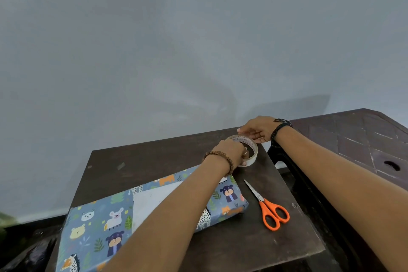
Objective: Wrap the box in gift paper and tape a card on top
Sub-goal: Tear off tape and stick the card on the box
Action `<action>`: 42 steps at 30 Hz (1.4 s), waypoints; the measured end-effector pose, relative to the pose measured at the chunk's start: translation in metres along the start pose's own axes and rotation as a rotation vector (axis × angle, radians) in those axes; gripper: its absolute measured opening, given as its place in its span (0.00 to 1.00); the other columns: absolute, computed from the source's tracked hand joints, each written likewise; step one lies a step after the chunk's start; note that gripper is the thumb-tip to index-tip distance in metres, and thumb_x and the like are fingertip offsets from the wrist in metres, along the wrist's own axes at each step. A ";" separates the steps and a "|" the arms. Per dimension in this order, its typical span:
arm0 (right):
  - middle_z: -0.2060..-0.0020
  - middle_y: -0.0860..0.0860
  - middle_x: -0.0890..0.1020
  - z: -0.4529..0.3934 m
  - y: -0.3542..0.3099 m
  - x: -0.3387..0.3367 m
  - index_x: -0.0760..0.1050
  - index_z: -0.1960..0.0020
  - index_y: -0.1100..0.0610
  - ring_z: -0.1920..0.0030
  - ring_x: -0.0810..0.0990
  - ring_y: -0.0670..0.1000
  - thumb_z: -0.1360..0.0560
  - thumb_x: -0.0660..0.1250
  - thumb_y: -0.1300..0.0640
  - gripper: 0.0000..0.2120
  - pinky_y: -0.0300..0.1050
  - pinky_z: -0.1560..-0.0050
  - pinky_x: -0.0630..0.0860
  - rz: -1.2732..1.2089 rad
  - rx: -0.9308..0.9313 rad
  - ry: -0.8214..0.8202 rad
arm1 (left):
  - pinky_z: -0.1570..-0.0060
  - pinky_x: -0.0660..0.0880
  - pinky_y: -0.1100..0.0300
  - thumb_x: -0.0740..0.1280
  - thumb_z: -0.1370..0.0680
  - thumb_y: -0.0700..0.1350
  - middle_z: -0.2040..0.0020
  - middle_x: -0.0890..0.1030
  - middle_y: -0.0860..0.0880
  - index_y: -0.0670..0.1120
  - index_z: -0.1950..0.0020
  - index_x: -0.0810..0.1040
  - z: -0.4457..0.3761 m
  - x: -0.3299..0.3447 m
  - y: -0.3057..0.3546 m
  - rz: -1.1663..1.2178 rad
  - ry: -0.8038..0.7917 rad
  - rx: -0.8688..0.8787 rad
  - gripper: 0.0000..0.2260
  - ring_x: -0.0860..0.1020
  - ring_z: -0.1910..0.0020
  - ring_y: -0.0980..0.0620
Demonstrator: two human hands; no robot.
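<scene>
Plain grey wall fills the upper frame; a dark wooden table (pixel 154 161) sits lower centre, with a second dark plastic table (pixel 353 137) at right.

Wrapped box (pixel 106 223) — blue animal-print gift paper — lies at lower left of the table, partly under the left forearm. A white card (pixel 152 202) rests on its top face, no tape visible on it.

Left hand (pixel 229 153) holds the tape roll (pixel 250 150) above the table's far right corner, grip curled round the ring. Right hand (pixel 257 129) sits at the roll's upper edge, fingertips pressed together as if pinching the free end — the tape end itself is too small to confirm.

Orange-handled scissors (pixel 270 207) lie closed just right of the box.

Risks, as judged:
- clear tape may fold back and stick to itself while drawn out;
- both hands are occupied, so cutting means letting go of something, and the strip could curl;
- the card looks loose — the forearm above it could nudge it askew before taping.
</scene>
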State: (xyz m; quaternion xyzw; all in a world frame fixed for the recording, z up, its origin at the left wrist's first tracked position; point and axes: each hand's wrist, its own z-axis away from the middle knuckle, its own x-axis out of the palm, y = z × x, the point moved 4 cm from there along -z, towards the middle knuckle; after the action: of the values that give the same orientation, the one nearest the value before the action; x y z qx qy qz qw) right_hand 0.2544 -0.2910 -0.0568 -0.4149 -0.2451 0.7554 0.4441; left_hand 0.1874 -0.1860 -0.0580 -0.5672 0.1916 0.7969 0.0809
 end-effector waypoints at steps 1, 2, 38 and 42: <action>0.68 0.50 0.77 -0.005 0.002 -0.001 0.74 0.64 0.58 0.68 0.71 0.45 0.26 0.68 0.60 0.09 0.38 0.65 0.71 0.018 -0.010 0.046 | 0.39 0.69 0.53 0.61 0.20 0.46 0.38 0.75 0.41 0.46 0.35 0.74 0.000 0.002 0.000 0.002 -0.003 0.004 0.14 0.73 0.40 0.42; 0.67 0.51 0.77 -0.010 0.004 -0.004 0.73 0.65 0.59 0.66 0.73 0.47 0.26 0.69 0.60 0.10 0.40 0.63 0.72 0.046 -0.032 0.128 | 0.39 0.70 0.53 0.61 0.20 0.46 0.38 0.75 0.41 0.46 0.35 0.74 0.000 0.002 0.000 0.002 -0.002 0.009 0.14 0.74 0.40 0.42; 0.63 0.52 0.80 0.210 0.032 0.101 0.77 0.55 0.61 0.65 0.77 0.47 0.26 0.70 0.57 0.06 0.37 0.67 0.78 -0.880 -0.181 0.060 | 0.44 0.69 0.61 0.68 0.26 0.45 0.37 0.73 0.48 0.43 0.36 0.71 0.199 0.001 -0.061 0.157 0.213 -0.250 0.20 0.72 0.40 0.49; 0.63 0.53 0.80 0.212 0.033 0.096 0.79 0.55 0.62 0.66 0.77 0.47 0.26 0.69 0.57 0.07 0.35 0.69 0.77 -0.882 -0.192 0.082 | 0.54 0.74 0.59 0.62 0.23 0.45 0.54 0.80 0.50 0.49 0.51 0.80 0.208 -0.016 -0.060 0.243 0.510 -0.303 0.07 0.79 0.53 0.49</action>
State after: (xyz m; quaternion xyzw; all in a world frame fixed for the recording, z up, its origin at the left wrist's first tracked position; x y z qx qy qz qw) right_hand 0.0349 -0.2239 -0.0069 -0.3396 -0.4498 0.4506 0.6924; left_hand 0.0318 -0.0466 0.0027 -0.7273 0.1513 0.6522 -0.1509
